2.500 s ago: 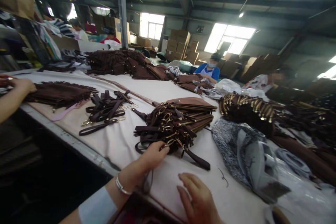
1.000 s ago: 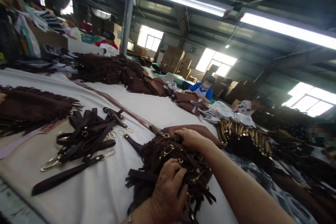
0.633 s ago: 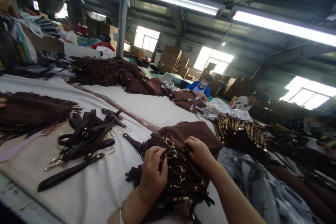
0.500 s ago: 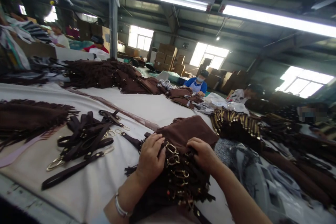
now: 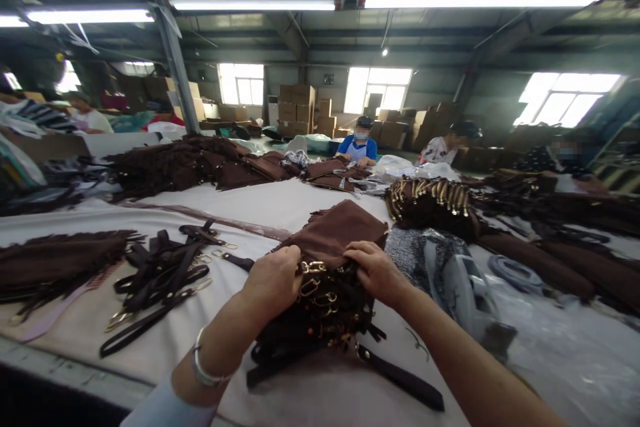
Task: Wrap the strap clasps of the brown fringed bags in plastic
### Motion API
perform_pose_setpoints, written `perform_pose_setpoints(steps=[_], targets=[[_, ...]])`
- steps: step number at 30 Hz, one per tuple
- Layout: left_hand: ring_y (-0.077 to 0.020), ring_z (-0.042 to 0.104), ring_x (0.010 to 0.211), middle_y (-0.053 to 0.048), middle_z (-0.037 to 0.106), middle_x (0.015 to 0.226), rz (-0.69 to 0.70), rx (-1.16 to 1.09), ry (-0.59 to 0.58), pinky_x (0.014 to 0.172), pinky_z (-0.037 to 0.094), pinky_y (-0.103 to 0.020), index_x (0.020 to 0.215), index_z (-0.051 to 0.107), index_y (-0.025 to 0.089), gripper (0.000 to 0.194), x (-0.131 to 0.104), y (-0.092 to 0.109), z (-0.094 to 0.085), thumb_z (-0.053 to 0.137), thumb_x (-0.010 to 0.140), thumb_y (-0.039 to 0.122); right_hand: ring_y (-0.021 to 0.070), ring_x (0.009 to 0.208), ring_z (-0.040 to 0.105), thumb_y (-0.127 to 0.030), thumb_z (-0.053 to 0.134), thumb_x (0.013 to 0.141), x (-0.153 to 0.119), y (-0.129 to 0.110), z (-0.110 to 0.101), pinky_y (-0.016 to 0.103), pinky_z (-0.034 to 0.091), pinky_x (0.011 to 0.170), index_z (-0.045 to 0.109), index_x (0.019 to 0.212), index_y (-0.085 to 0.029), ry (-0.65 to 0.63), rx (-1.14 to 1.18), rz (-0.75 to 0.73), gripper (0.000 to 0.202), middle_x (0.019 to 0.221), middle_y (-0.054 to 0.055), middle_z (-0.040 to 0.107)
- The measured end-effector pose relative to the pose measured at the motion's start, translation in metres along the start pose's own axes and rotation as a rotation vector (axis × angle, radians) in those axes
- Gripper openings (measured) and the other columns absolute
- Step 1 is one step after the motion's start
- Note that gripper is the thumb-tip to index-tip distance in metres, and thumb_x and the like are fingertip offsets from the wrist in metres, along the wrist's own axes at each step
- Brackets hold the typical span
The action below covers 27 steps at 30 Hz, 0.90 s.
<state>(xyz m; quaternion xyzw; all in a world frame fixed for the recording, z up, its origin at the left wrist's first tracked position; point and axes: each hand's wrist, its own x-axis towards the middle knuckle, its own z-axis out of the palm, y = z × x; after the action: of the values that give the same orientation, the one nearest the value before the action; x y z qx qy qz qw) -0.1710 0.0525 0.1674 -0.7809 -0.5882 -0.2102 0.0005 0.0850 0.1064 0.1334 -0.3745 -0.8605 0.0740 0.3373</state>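
Note:
In front of me lies a stack of dark brown fringed bags [image 5: 340, 230], gold clasps hanging along its near side. My left hand [image 5: 275, 280] is closed on the near left corner of the top bag, beside a gold clasp [image 5: 313, 267]. At the near right corner, my right hand [image 5: 375, 272] has its fingers curled over the same bag's edge. Both thumbs are largely hidden. A dark wrist strap [image 5: 400, 373] sticks out from the bottom of the stack toward the right.
Loose wrist straps [image 5: 160, 273] lie in a heap at left, near a lilac comb [image 5: 60, 310] and a fringed brown piece [image 5: 60, 257]. To the right are a grey tape dispenser [image 5: 467, 293] and bags with gold zippers [image 5: 430, 203]. A co-worker [image 5: 357, 143] sits across the table.
My view has levelled and shifted. My left fingers, earlier spread over the bag's edge, are now curled tighter at its corner. The strap at lower right shows more fully.

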Motion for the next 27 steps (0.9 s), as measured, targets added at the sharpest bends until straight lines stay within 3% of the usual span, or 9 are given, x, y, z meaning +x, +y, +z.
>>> perform_pose_setpoints(steps=[2,4,7,11,13,17,21,24,27], targets=[[-0.0240,0.061,0.072,-0.006,0.062,0.075,-0.055,-0.094,-0.006,0.066,0.042,-0.033,0.083,0.056,0.020,0.006,-0.012,0.024,-0.007,0.059,0.080,0.024,0.0255,0.120,0.050,-0.009,0.050,0.079,-0.024,-0.014,-0.002,0.044,0.038,0.106,0.066,0.113,-0.020,0.128,0.018,0.039,0.040,0.125,0.012,0.060],[-0.0214,0.060,0.066,-0.005,0.063,0.071,-0.122,-0.369,-0.097,0.062,0.042,-0.030,0.083,0.057,0.020,0.014,-0.028,0.050,0.001,0.061,0.081,0.032,0.0256,0.117,0.053,-0.016,0.051,0.085,-0.055,-0.033,-0.001,0.043,0.041,0.104,0.066,0.111,-0.019,0.216,0.160,0.127,0.031,0.122,0.012,0.061],[-0.0153,0.054,0.049,-0.002,0.059,0.059,-0.361,-0.959,-0.328,0.051,0.042,-0.027,0.078,0.058,0.017,0.034,-0.050,0.082,0.034,0.050,0.088,0.048,0.0227,0.096,0.063,-0.030,0.052,0.091,-0.100,-0.064,0.010,0.037,0.052,0.088,0.066,0.107,-0.019,0.097,0.551,0.353,0.024,0.103,0.010,0.068],[-0.0182,0.062,0.068,-0.007,0.066,0.073,-0.503,-1.260,-0.185,0.064,0.048,-0.028,0.085,0.065,0.012,0.040,-0.067,0.107,0.078,0.057,0.085,0.052,0.0207,0.081,0.066,-0.045,0.060,0.085,-0.134,-0.091,0.030,0.031,0.055,0.067,0.056,0.122,-0.017,-0.005,0.962,0.602,0.047,0.100,0.010,0.067],[-0.0183,0.061,0.068,-0.007,0.067,0.076,-0.526,-1.244,-0.198,0.062,0.046,-0.027,0.089,0.068,0.012,0.045,-0.071,0.113,0.085,0.057,0.084,0.055,0.0167,0.062,0.064,-0.051,0.062,0.081,-0.140,-0.096,0.035,0.025,0.049,0.048,0.059,0.111,-0.014,-0.062,1.051,0.745,0.047,0.088,0.008,0.067],[-0.0182,0.060,0.072,-0.007,0.067,0.077,-0.503,-1.199,-0.233,0.068,0.045,-0.028,0.086,0.072,0.011,0.044,-0.069,0.118,0.072,0.063,0.080,0.054,0.0050,0.035,0.040,-0.057,0.060,0.080,-0.142,-0.097,0.024,0.017,0.028,0.034,0.050,0.068,-0.016,-0.139,1.175,0.802,0.044,0.051,-0.003,0.051],[-0.0174,0.061,0.075,-0.008,0.069,0.081,-0.404,-1.435,-0.370,0.073,0.046,-0.029,0.092,0.070,0.011,0.042,-0.060,0.125,0.049,0.063,0.082,0.051,0.0024,0.036,0.030,-0.054,0.066,0.079,-0.142,-0.091,-0.013,0.016,0.020,0.036,0.050,0.073,-0.017,0.044,1.452,0.722,0.040,0.051,-0.007,0.044],[-0.0178,0.064,0.078,-0.011,0.070,0.085,-0.378,-1.583,-0.423,0.072,0.047,-0.028,0.097,0.068,0.011,0.041,-0.055,0.131,0.045,0.064,0.083,0.050,0.0033,0.039,0.028,-0.051,0.066,0.081,-0.145,-0.086,-0.031,0.017,0.020,0.037,0.051,0.073,-0.018,0.185,1.580,0.667,0.037,0.052,-0.007,0.041],[-0.0182,0.067,0.076,-0.013,0.071,0.087,-0.470,-1.700,-0.453,0.068,0.047,-0.027,0.094,0.066,0.009,0.043,-0.054,0.134,0.056,0.063,0.084,0.051,0.0042,0.039,0.028,-0.053,0.063,0.083,-0.157,-0.083,-0.025,0.019,0.019,0.038,0.053,0.074,-0.018,0.111,1.506,0.665,0.038,0.052,-0.006,0.043]])
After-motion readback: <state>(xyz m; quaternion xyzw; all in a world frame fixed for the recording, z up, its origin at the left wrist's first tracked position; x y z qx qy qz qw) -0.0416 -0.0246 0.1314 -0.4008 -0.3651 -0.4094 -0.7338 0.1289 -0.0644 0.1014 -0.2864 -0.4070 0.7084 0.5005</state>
